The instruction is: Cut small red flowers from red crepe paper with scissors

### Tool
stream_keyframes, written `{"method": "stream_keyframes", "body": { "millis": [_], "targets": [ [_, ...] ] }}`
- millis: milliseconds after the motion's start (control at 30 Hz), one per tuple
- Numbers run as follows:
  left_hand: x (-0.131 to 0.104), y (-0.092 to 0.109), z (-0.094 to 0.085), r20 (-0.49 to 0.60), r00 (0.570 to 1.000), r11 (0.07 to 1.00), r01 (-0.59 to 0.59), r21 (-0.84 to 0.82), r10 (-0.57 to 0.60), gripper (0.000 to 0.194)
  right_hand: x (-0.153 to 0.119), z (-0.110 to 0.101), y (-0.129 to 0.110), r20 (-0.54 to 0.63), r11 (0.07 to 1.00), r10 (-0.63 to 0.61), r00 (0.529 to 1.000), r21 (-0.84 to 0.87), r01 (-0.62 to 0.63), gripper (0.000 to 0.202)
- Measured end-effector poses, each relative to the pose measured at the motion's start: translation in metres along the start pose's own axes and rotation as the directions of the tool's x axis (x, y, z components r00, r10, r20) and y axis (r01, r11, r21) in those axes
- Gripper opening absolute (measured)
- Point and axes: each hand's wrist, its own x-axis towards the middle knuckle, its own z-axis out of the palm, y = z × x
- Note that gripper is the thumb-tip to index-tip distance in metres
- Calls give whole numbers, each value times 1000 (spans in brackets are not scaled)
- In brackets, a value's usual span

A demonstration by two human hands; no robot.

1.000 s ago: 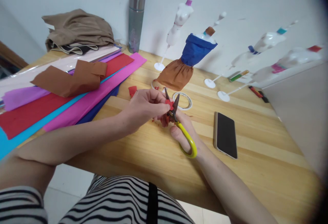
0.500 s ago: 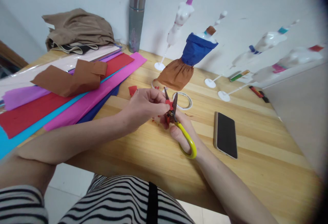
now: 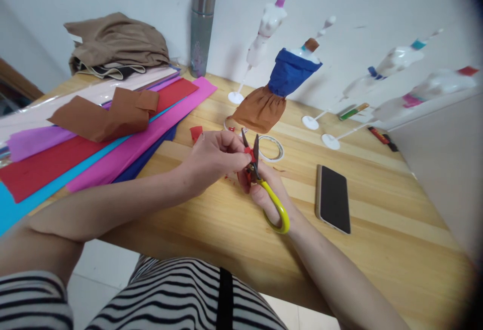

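My left hand pinches a small red paper piece between thumb and fingers. Around the yellow-handled scissors, my right hand is closed, with the thumb in the handle loop. The blades point away from me, slightly apart, and the red piece lies at them. Just behind the hands stands a mannequin in a blue top and brown skirt. A red scrap rests beside my left hand, and a white tape ring lies beyond the blades.
Coloured paper strips and a brown piece cover the left side, with folded cloth behind. A flask stands by the wall. At the right are a phone, mannequins and a green tube.
The scissor blades have closed slightly toward each other around the red piece. Both hands stay in nearly the same place.
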Motion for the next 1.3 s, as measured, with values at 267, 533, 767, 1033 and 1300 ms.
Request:
{"method": "stream_keyframes", "body": {
  "millis": [267,533,767,1033,1300],
  "targets": [
    [-1,0,-1,20,1000,999,-14,-39,15,16,-2,0,4,-1,999,16,1000,35,-16,54],
    [2,-6,-4,96,994,989,-41,-142,55,26,-7,0,9,11,979,91,996,180,-92,55],
    [1,-10,-4,-12,965,964,-261,42,262,19,-2,6,8,-448,983,54,893,182,32,35],
    [-5,-12,-3,91,890,846,-454,281,447,19,-4,9,-3,-543,980,-59,838,128,152,35],
    [-1,-21,-3,153,837,787,-547,287,526,16,-3,7,-8,-560,976,-98,823,106,188,31]
  ]
}}
